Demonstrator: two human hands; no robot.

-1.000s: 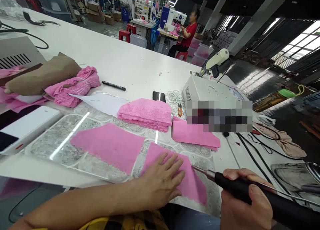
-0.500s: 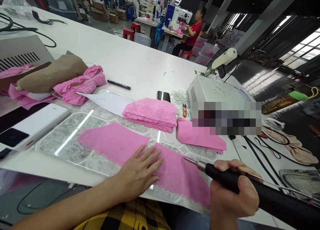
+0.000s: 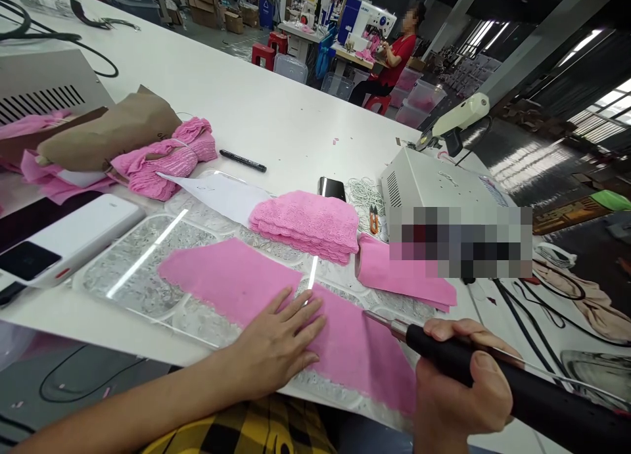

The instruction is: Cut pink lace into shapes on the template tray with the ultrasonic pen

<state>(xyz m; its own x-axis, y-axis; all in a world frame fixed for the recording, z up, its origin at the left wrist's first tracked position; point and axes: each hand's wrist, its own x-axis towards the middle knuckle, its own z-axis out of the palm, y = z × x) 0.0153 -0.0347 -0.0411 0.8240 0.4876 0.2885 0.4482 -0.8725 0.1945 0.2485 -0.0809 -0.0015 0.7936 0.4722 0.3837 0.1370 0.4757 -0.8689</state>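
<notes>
Flat across the clear textured mat lies a pink fabric piece [image 3: 229, 273], scalloped along its lower edge. My left hand [image 3: 283, 339] rests on it with fingers spread, near a gap at the fabric's middle. In my right hand [image 3: 466, 382] is a thick black handheld tool with a pointed metal tip [image 3: 419, 336], its fingers wrapped round the handle. The tip is at the fabric's right part; whether it touches, I cannot tell. Behind the piece sits a stack of pink lace pieces [image 3: 303, 224], with folded pink fabric [image 3: 404, 273] to its right.
A grey metal box [image 3: 444, 184] stands at the right, partly blurred out, near orange snips [image 3: 373, 219] and a phone [image 3: 332, 188]. To the left are a tied pink bundle [image 3: 162, 158], a white device [image 3: 83, 234] and a black pen [image 3: 242, 160]. A person in red [image 3: 399, 53] sits at a sewing machine.
The view has shifted slightly, so the table and its things appear a little further right. Both hands keep nearly the same places, with the tool still in my right hand.
</notes>
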